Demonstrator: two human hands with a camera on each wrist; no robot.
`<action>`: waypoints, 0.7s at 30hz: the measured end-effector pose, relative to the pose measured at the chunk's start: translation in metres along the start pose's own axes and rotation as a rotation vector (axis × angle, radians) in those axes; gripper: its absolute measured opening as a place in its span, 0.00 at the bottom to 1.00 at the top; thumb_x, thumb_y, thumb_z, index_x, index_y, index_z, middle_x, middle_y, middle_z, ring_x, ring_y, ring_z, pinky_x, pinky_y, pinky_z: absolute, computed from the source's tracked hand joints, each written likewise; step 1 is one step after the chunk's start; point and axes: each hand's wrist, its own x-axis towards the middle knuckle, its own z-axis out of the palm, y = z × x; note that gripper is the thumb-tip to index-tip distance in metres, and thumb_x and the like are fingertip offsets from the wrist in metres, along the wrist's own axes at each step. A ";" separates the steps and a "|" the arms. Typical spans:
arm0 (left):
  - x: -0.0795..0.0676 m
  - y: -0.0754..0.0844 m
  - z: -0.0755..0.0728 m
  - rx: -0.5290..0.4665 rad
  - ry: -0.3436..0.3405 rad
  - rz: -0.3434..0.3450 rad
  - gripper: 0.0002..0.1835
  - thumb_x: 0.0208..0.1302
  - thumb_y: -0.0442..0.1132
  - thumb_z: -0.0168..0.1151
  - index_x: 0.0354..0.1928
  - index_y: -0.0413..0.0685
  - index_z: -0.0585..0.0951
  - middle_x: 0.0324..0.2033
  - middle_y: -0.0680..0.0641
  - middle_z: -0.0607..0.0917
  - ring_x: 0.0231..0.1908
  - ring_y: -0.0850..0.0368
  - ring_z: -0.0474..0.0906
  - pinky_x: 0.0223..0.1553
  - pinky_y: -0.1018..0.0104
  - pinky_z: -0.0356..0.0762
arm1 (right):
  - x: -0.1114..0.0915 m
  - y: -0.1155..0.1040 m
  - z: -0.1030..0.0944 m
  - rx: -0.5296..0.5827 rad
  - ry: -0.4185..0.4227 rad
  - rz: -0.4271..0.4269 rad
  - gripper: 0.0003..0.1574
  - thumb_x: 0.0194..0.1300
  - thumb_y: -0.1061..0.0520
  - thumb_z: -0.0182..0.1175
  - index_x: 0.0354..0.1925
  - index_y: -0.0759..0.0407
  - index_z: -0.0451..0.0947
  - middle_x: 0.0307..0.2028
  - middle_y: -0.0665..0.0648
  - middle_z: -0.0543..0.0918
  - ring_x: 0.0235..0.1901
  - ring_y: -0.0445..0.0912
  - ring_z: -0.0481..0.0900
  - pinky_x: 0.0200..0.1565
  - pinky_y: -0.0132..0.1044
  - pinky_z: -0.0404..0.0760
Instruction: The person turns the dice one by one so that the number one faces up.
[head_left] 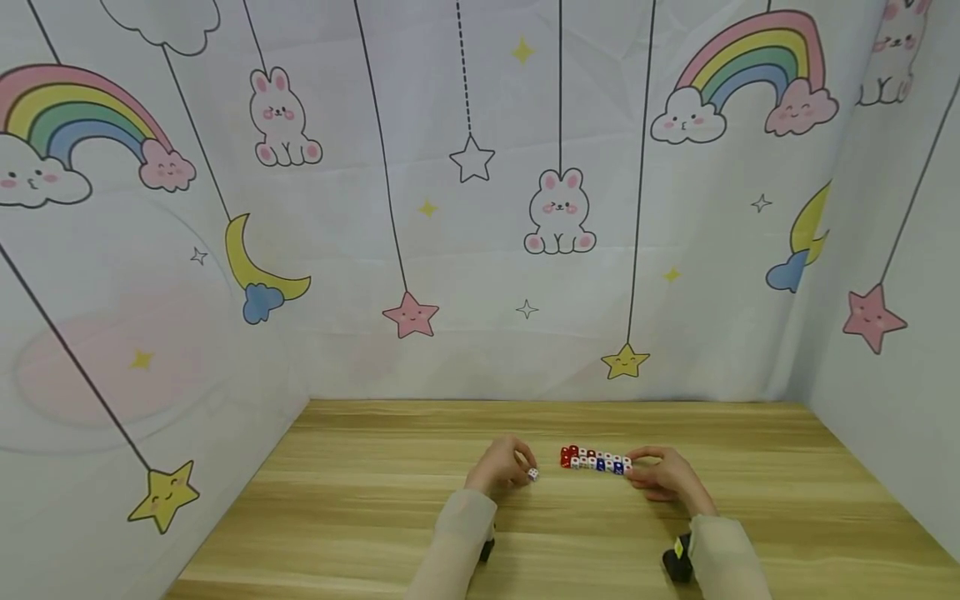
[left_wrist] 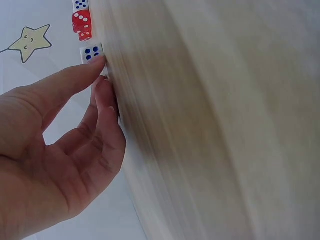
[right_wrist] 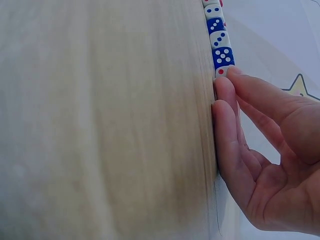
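My left hand (head_left: 506, 465) pinches a small white die (left_wrist: 92, 52) with blue dots between thumb and fingertips, low over the wooden table. To its right, across a short gap, two rows of dice (head_left: 596, 461) stand side by side in red, white and blue. Red dice (left_wrist: 82, 22) make up the left end. At the right end my right hand (head_left: 663, 473) has its thumb and forefinger on a white end die (right_wrist: 221, 72) with a red dot. A blue die (right_wrist: 223, 56) sits against that one.
The wooden table (head_left: 360, 500) runs back to a white cloth backdrop (head_left: 480, 350) printed with rabbits, stars and rainbows. More cloth hangs at the left and right sides. A black strap device (head_left: 677, 562) is on the right wrist.
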 end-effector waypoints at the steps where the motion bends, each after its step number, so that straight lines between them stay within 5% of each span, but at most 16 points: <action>1: 0.000 0.000 0.000 0.002 0.001 -0.001 0.11 0.42 0.19 0.61 0.29 0.37 0.82 0.21 0.45 0.79 0.17 0.61 0.66 0.14 0.74 0.64 | 0.000 0.000 0.000 -0.001 0.000 -0.001 0.26 0.52 0.63 0.62 0.51 0.68 0.70 0.18 0.47 0.81 0.19 0.37 0.78 0.20 0.33 0.76; 12: 0.000 0.000 -0.001 -0.013 -0.028 -0.015 0.08 0.46 0.28 0.66 0.32 0.40 0.82 0.21 0.44 0.82 0.15 0.62 0.67 0.14 0.72 0.64 | 0.000 0.001 0.000 -0.002 0.003 -0.008 0.26 0.53 0.63 0.62 0.51 0.67 0.70 0.18 0.46 0.81 0.19 0.37 0.78 0.20 0.33 0.76; 21: 0.001 0.002 0.003 0.093 -0.068 0.026 0.09 0.47 0.25 0.64 0.31 0.43 0.83 0.22 0.46 0.79 0.15 0.62 0.62 0.14 0.73 0.61 | -0.001 0.001 0.000 -0.002 -0.002 -0.020 0.26 0.53 0.63 0.62 0.51 0.68 0.69 0.17 0.47 0.80 0.19 0.37 0.78 0.20 0.32 0.76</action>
